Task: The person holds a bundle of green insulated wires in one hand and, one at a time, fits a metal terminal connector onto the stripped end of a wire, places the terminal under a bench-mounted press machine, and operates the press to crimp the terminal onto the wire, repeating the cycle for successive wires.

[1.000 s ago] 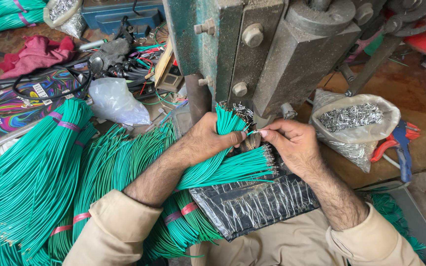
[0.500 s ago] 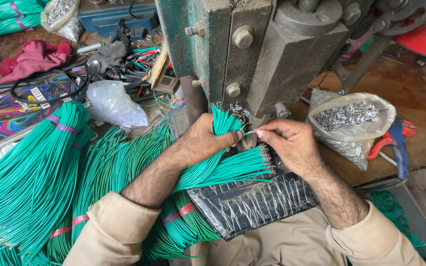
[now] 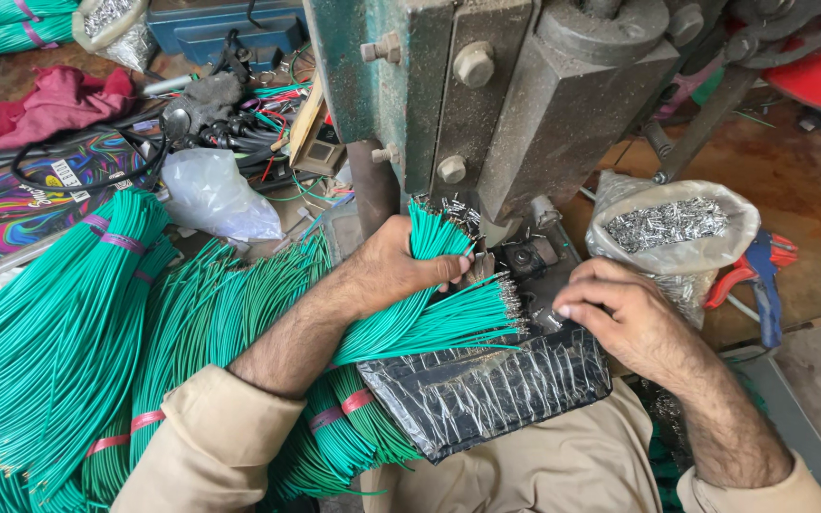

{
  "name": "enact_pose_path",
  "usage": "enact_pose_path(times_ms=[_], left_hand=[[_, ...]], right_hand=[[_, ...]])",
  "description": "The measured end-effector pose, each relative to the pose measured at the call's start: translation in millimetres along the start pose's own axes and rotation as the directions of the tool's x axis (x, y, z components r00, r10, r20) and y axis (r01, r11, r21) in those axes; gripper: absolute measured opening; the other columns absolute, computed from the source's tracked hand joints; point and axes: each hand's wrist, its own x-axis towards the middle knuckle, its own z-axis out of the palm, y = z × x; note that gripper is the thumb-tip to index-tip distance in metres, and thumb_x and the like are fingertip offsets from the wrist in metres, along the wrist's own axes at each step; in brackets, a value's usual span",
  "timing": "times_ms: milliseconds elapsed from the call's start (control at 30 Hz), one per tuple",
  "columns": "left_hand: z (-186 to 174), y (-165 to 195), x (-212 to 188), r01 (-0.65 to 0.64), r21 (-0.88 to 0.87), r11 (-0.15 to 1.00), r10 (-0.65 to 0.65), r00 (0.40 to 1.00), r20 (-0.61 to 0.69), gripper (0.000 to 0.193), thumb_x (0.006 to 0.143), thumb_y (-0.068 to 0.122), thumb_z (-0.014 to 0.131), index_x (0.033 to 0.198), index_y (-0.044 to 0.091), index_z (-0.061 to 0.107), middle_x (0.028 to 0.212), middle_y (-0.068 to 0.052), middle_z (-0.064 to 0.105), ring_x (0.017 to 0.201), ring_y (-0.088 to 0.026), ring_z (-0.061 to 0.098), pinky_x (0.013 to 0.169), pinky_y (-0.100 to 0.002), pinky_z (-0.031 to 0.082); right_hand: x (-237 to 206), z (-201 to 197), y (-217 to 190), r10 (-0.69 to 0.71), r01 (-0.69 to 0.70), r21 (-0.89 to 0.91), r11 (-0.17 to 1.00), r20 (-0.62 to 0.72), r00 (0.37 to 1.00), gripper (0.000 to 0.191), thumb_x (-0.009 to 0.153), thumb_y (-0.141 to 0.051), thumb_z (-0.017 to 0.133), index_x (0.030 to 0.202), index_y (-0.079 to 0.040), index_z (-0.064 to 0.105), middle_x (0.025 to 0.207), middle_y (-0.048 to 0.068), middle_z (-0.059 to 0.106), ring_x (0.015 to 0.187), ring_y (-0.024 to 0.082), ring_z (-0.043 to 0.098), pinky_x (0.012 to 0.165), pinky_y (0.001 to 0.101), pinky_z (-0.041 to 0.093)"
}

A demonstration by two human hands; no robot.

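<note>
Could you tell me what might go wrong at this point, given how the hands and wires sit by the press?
The left hand grips the green wire bundle right under the metal press, so fingers could be pinched. The loose wires fanned across the black sheet could slide off. The right hand might knock the open bag of metal terminals.

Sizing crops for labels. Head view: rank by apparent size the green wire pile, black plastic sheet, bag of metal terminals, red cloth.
1. green wire pile
2. black plastic sheet
3. and 4. bag of metal terminals and red cloth: look alike, the cloth lies farther away, so unranked.
</note>
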Motion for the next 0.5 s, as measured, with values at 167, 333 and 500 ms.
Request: enact_pose_path(times_ms=[167,333,500], left_hand=[[0.4,0.6,1.5,-0.015,-0.080,0.997,0.017,1.000,0.024,0.019,0.093,0.019,0.076,0.100,0.003,0.071,0.084,-0.002,0.072,0.077,-0.010,0.067,0.071,-0.029,0.058],[-4.1,-1.7,0.8,0.033,-0.046,0.998,-0.033,0.999,-0.003,0.017,0.095,0.018,0.073,0.098,0.002,0.074,0.084,-0.002,0.073,0.076,-0.010,0.068,0.070,-0.029,0.058],[-4.7,-3.4,1.6,0.042,-0.031,0.999,-0.043,0.999,-0.027,0.015,0.094,0.016,0.072,0.100,0.002,0.073,0.083,-0.002,0.073,0.075,-0.010,0.068,0.070,-0.029,0.059]], right_hand=[[15.0,9.4,-10.2,0.316,-0.310,0.121,0.943,-0.037,0.948,0.014,0.093,-0.013,0.067,0.102,-0.004,0.072,0.089,0.003,0.074,0.083,0.021,0.072,0.076,0.0328,0.057],[20.2,-2.9,-8.2,0.132,-0.133,0.013,0.991,0.033,0.991,0.017,0.086,-0.013,0.072,0.100,-0.005,0.076,0.092,0.003,0.074,0.085,0.019,0.073,0.076,0.0328,0.057],[11.1,3.1,-0.4,0.050,-0.048,-0.058,0.997,0.027,0.998,0.012,0.085,-0.012,0.073,0.095,-0.008,0.078,0.093,0.005,0.072,0.089,0.018,0.072,0.080,0.0343,0.057]])
